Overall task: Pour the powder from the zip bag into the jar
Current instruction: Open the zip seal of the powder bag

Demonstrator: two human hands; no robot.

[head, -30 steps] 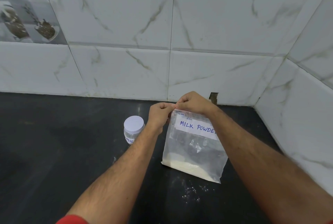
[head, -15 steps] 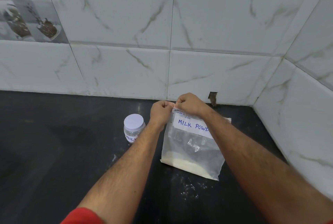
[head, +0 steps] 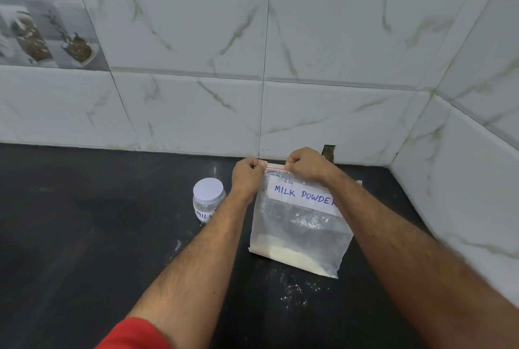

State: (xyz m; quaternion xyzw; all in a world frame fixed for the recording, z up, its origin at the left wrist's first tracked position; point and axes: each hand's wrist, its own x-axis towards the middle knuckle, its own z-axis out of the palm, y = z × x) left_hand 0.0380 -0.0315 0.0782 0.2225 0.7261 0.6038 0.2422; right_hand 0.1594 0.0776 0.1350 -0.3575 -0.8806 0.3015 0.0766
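A clear zip bag [head: 300, 233] labelled "MILK POWDER" stands upright on the black counter, with white powder settled along its bottom edge. My left hand [head: 247, 175] pinches the left end of its red zip strip. My right hand [head: 304, 164] pinches the strip a little further right, and a short stretch of strip shows between the two fists. To the left of the bag stands a small clear jar [head: 207, 202] with a white lid on it and a partly hidden label; my left forearm passes just beside it.
The black counter [head: 84, 236] runs left and toward me. White marble-look tiled walls [head: 337, 112] close the back and right, forming a corner. Specks of spilled powder [head: 295, 289] lie in front of the bag.
My two hands have drawn apart along the top of the bag, baring a short piece of the red zip strip between them. The bag and jar stay where they were.
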